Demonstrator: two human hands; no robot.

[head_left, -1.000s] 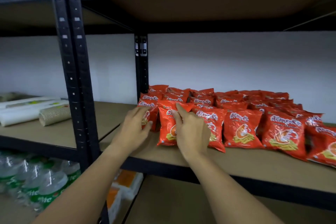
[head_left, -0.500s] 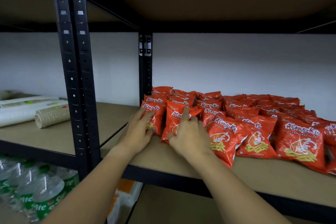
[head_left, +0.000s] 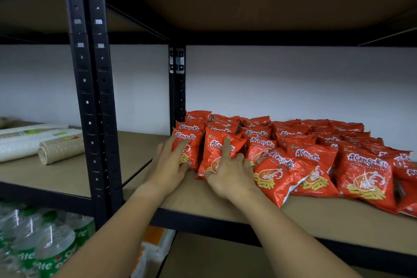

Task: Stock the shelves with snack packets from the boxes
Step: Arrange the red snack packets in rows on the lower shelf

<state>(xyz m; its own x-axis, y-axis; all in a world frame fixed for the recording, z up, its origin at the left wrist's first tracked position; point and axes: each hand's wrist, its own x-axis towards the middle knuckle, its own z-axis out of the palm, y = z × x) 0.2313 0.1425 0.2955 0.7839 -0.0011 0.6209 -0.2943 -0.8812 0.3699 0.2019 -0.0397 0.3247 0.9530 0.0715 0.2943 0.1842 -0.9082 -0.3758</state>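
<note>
Red snack packets (head_left: 293,156) lie in overlapping rows on the shelf (head_left: 338,216), long axes running near to far, printed tops toward the far wall; there are too many, overlapped, to count exactly (well over a dozen). The left hand (head_left: 171,165) rests with straight fingers on the leftmost front packet (head_left: 191,142). The right hand (head_left: 230,171) presses the next packet (head_left: 216,149), index finger extended. Two stacks of cups (head_left: 61,150) lie far left.
</note>
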